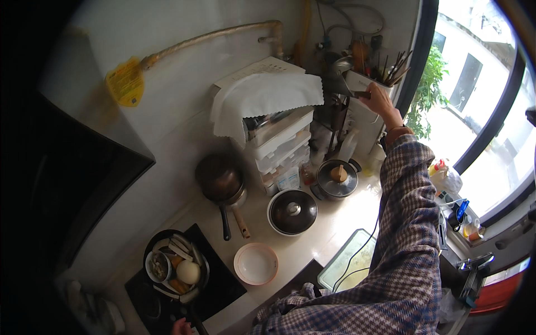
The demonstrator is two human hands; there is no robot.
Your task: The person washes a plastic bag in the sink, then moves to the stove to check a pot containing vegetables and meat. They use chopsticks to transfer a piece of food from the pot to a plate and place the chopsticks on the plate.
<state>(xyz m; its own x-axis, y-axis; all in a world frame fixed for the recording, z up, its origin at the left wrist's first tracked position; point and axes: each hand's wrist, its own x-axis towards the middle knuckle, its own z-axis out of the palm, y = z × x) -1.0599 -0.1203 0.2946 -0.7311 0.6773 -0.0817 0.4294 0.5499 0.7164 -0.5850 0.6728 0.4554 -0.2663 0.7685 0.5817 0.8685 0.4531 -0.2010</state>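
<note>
My right hand [379,102] is stretched out to the back right, its fingers around the handle of a dark flat-bladed kitchen utensil [338,85]. Beside it stands a white utensil holder [358,80] with chopsticks [395,73]. At the bottom edge, only part of my left hand [182,326] shows, near the handle of a pan; its grip is cut off from view. The pan [206,278] sits on a black cooktop [222,268]. In it are a small bowl of food [159,268], a round pale bun [188,272], and orange and whitish pieces.
A pink-rimmed bowl [256,264], a lidded pot [294,209] and a glass-lidded pot [337,180] stand on the counter. Behind are stacked saucepans [220,178] and a cloth-covered drawer unit [278,142]. A cable crosses a pale green board [347,255]. The range hood [83,180] juts in at left.
</note>
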